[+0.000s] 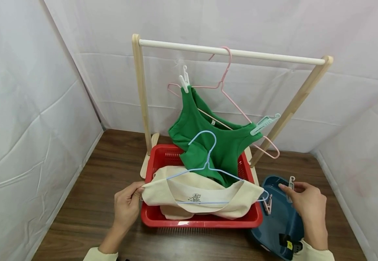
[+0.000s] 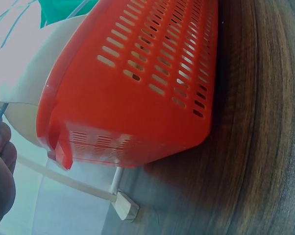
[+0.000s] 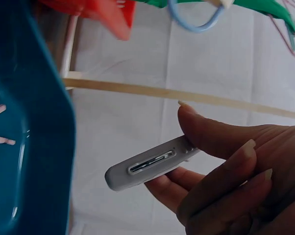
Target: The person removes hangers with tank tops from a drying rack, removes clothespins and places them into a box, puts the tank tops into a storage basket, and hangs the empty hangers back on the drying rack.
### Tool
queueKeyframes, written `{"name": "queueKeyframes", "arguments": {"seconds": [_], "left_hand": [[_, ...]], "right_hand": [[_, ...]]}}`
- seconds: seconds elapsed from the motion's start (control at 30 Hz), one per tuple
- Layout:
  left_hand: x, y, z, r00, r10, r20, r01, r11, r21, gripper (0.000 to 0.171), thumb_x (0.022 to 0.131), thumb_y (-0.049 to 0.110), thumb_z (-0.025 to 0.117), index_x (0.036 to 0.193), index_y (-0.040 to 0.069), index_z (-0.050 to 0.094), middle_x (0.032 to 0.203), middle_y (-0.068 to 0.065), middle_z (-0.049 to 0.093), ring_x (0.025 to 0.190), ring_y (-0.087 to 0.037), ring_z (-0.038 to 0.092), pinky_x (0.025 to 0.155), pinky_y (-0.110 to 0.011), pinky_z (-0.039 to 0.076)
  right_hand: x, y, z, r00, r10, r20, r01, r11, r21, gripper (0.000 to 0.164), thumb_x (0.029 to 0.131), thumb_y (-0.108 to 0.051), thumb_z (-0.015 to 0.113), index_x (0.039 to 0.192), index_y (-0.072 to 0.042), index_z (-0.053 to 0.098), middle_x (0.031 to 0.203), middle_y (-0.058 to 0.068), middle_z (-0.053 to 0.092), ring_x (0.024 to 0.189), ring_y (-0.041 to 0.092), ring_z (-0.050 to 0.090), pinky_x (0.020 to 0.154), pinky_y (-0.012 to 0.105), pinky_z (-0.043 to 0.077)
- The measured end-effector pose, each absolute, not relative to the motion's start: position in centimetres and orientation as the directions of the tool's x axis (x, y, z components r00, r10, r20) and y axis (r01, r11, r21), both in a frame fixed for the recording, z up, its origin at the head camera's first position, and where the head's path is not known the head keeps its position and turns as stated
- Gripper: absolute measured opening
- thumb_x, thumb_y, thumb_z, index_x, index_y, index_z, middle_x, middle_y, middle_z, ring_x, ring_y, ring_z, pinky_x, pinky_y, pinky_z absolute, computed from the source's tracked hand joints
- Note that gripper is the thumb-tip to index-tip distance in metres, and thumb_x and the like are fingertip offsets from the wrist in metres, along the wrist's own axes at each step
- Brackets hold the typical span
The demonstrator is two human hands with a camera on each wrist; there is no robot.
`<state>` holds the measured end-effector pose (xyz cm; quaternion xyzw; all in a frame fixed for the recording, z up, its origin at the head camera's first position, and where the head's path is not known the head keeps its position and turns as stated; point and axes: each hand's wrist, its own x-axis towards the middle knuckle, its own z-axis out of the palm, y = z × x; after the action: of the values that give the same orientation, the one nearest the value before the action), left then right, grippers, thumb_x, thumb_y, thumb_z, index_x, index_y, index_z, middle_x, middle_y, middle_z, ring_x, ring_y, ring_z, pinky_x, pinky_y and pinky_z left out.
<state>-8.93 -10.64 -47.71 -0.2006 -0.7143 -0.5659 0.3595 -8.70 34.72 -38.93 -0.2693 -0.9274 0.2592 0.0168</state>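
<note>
At the left shoulder of a cream tank top [image 1: 156, 194], my left hand [image 1: 127, 204] grips the cloth together with the end of a blue hanger [image 1: 212, 146]. The hanger runs through the top, its hook upright, above a red basket [image 1: 202, 223]. My right hand [image 1: 311, 208] pinches a pale grey clothespin [image 3: 142, 164] between thumb and fingers, over the right side of a dark blue basin [image 1: 281, 217]. A pink clothespin [image 1: 268, 204] lies in that basin. In the left wrist view, most of my left hand [image 2: 0, 166] is cut off by the frame edge.
Behind the basket stands a drying rack with a white rail [image 1: 273, 55]. From it a pink hanger [image 1: 229, 65] carries a green top [image 1: 205, 127], held by a white clothespin [image 1: 185, 80] and a mint clothespin [image 1: 263, 125]. The green top's lower part hangs into the basket.
</note>
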Motion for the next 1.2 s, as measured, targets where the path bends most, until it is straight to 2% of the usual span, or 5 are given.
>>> {"name": "queueKeyframes", "arguments": {"seconds": [0.23,0.53,0.73,0.97,1.2], "left_hand": [[-9.0,-10.6,-47.7,-0.655,-0.123,0.746,0.697,0.283,0.659,0.01,0.083,-0.011,0.063,0.081,-0.001,0.064,0.059,-0.004,0.048,0.05,-0.008,0.042,0.045,-0.019,0.034],[-9.0,-10.3,-47.6,-0.634,-0.129,0.763,0.706,0.306,0.638,0.006,0.084,-0.005,0.063,0.08,-0.001,0.065,0.059,-0.004,0.047,0.05,-0.009,0.042,0.045,-0.02,0.034],[-8.9,-10.3,-47.6,-0.633,-0.131,0.763,0.706,0.309,0.638,0.007,0.084,-0.006,0.063,0.08,-0.001,0.065,0.058,-0.004,0.047,0.05,-0.009,0.042,0.045,-0.02,0.034],[-8.9,-10.5,-47.8,-0.639,-0.131,0.758,0.707,0.288,0.646,0.01,0.084,-0.01,0.062,0.08,-0.001,0.064,0.059,-0.004,0.047,0.05,-0.008,0.042,0.044,-0.019,0.034],[-8.9,-10.5,-47.9,-0.647,-0.139,0.75,0.697,0.293,0.655,0.014,0.082,-0.014,0.063,0.081,0.0,0.065,0.059,-0.003,0.048,0.051,-0.007,0.042,0.045,-0.018,0.035]], "right_hand": [[-8.7,35.7,-40.2,-0.837,0.523,-0.158,0.534,0.721,-0.442,0.073,0.085,-0.052,0.066,0.121,0.011,0.054,0.11,0.032,0.058,0.1,0.048,0.05,0.071,0.051,0.046],[-8.7,36.4,-40.7,-0.768,0.589,-0.253,0.635,0.647,-0.421,0.079,0.084,-0.055,0.065,0.13,0.007,0.047,0.111,0.031,0.058,0.096,0.045,0.053,0.068,0.053,0.045],[-8.3,35.6,-40.6,-0.835,0.534,-0.132,0.524,0.701,-0.484,0.07,0.087,-0.047,0.067,0.127,0.008,0.05,0.114,0.029,0.059,0.066,0.027,0.066,0.057,0.037,0.05],[-8.1,33.9,-40.0,-0.875,0.479,0.064,0.375,0.757,-0.534,0.054,0.09,-0.042,0.064,0.121,0.002,0.06,0.105,0.023,0.065,0.086,0.036,0.06,0.059,0.038,0.045],[-8.2,32.0,-39.4,-0.849,0.391,0.355,0.104,0.783,-0.613,0.029,0.088,-0.033,0.07,0.105,-0.009,0.072,0.087,0.011,0.07,0.06,-0.001,0.055,0.051,0.011,0.042]]}}
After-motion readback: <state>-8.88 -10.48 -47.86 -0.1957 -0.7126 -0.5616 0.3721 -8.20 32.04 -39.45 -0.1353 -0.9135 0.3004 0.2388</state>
